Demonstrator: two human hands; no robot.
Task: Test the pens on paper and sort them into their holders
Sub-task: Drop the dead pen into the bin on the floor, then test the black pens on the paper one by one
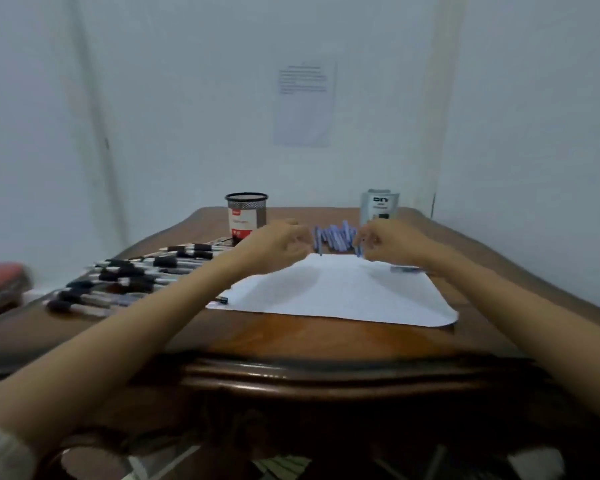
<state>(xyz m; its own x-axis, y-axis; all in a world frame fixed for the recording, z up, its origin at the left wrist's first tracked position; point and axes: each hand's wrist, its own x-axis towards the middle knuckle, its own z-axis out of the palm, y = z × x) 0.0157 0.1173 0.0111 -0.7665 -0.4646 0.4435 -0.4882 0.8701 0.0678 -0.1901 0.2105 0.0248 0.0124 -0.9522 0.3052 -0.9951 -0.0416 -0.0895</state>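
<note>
Recorded the blue pens heaped at 12 o'clock, just past the far edge of the white paper. Noted the right hand at the paper's 1 o'clock, fingers curled and pinching an upright pen, tip down at the paper's far edge. Noted the left hand at 11 o'clock, fingers curled close beside the heap; could not tell, through blur, of anything gripped. Judged the pens light, stiff and smooth-barrelled, liable to roll; advised a pinch low on the barrel for writing. Logged a stray blue pen at the paper's 2 o'clock edge, black-capped markers ranked at 9 o'clock, a black mesh holder beyond at 11 o'clock and a grey holder beyond at 1 o'clock, all on the wooden table.
</note>
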